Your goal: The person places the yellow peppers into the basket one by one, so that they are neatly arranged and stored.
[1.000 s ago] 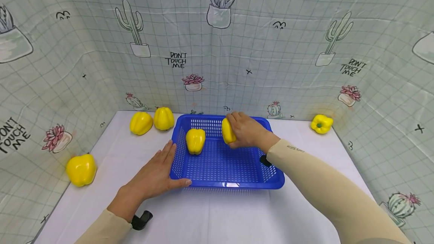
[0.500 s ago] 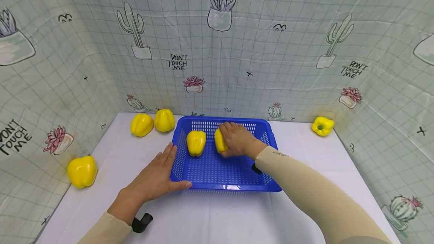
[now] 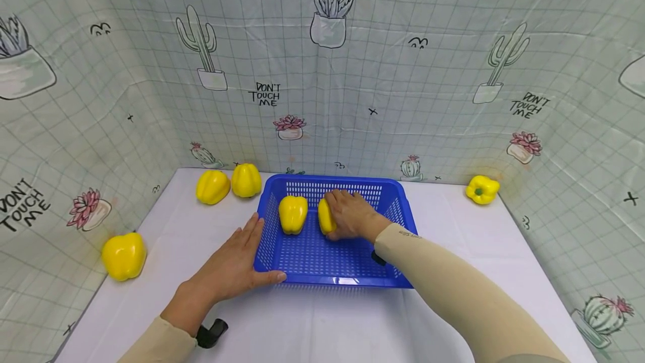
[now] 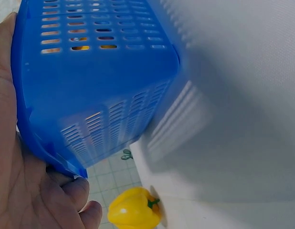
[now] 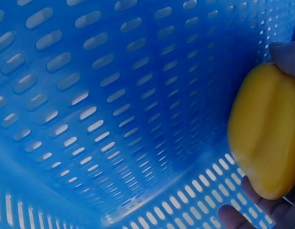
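a blue basket (image 3: 347, 281) is set on a white tablecloth (image 3: 347, 329). the basket is braced by a person's left hand (image 3: 227, 268): its fingers are laid nearly straight along the left rim, with the thumb spread to the near rim. nothing is clutched by that hand; the flat touch seems meant to keep the basket from sliding.

inside the basket, near its middle, a yellow pepper (image 3: 325, 217) is clamped in the right hand (image 3: 353, 214), with digits closed on opposite sides of it, probably so that its slick, rounded skin cannot slip. it is held low, perhaps to spare it a drop; whether the basket's floor is touched cannot be told.

a second pepper (image 3: 293, 214) is rested in the basket's left part, and a gap is left between the two, which likely keeps them from knocking. outside, two peppers (image 3: 213, 187) are placed side by side just left of the basket's far left corner. another pepper (image 3: 124, 256) is found well left of the basket, and one more pepper (image 3: 482, 190) well to its right, tipped so that its green stem is shown.
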Demonstrator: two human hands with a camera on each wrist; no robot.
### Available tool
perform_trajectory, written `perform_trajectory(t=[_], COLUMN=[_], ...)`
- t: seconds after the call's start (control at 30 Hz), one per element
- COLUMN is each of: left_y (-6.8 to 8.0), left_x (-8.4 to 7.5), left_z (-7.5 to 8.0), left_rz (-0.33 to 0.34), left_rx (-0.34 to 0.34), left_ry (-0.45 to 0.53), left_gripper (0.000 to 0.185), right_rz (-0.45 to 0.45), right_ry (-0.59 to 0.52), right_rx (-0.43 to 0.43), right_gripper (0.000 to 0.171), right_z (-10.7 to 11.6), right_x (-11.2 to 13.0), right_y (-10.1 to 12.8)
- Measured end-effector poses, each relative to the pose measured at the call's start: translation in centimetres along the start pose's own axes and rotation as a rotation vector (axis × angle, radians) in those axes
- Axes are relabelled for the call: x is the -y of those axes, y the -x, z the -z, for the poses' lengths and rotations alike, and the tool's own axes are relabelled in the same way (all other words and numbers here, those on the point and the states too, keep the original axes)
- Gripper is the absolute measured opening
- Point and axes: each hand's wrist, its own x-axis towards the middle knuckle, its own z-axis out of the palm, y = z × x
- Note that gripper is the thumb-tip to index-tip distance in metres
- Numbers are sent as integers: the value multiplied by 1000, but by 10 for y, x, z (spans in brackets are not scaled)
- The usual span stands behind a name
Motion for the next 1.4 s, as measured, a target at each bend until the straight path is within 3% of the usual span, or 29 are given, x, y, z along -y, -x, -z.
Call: perform_trajectory(t=[0.6, 1.1, 1.4], left_y=[-2, -3, 0], left_x=[-1, -2, -1], left_z=[0, 0, 1], left_rz=[-26, -20, -21], left_rx=[-3, 4, -8], left_ry=[18, 5, -25], left_gripper=[132, 135, 134], right_rz=[-72, -47, -19], right_ry=[5, 32, -14], right_rx=[24, 9, -63], right_gripper=[94, 106, 116], right_z=[0, 3, 32], right_x=[3, -1, -8], right_y=[2, 7, 20])
